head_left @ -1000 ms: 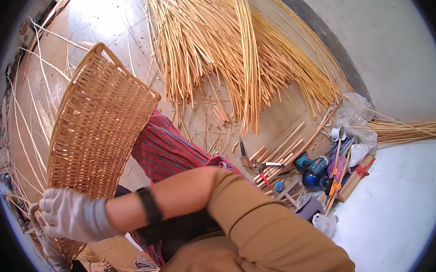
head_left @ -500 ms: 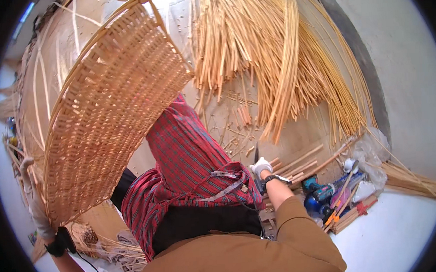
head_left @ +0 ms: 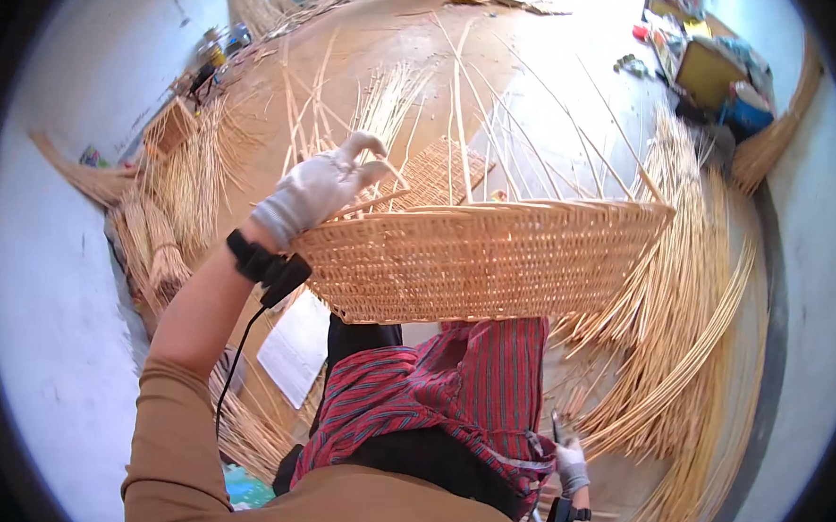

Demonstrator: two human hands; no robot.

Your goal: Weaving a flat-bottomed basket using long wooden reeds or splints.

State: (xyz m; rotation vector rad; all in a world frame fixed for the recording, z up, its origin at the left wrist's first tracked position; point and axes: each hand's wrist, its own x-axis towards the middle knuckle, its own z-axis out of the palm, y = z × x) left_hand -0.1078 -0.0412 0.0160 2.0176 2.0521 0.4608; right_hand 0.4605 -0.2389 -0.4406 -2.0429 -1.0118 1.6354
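Observation:
A woven wicker basket (head_left: 484, 262) stands before my lap, its long wall facing me and its rim level. Thin canes (head_left: 462, 136) show upright and slanting beyond the rim, some perhaps part of the basket. My left hand (head_left: 324, 186), in a whitish glove, is at the basket's left end with its fingers curled over the corner by the rim; the exact grip is partly hidden. Low on the right, beside my thigh, my gloved right hand (head_left: 571, 466) closes on a slim dark pointed tool (head_left: 557, 428), whose kind is too small to make out.
Loose canes (head_left: 669, 361) lie heaped along the right side. More cane bundles (head_left: 167, 255) lean and lie at the left by the wall. A pale flat sheet (head_left: 295, 351) is on the floor left of my legs. Bags and a blue container (head_left: 747, 110) crowd the far right.
The basket has swung from a steep slant on the left to level across my front. My left hand has risen with it. My right hand still holds the dark tool low at my right side.

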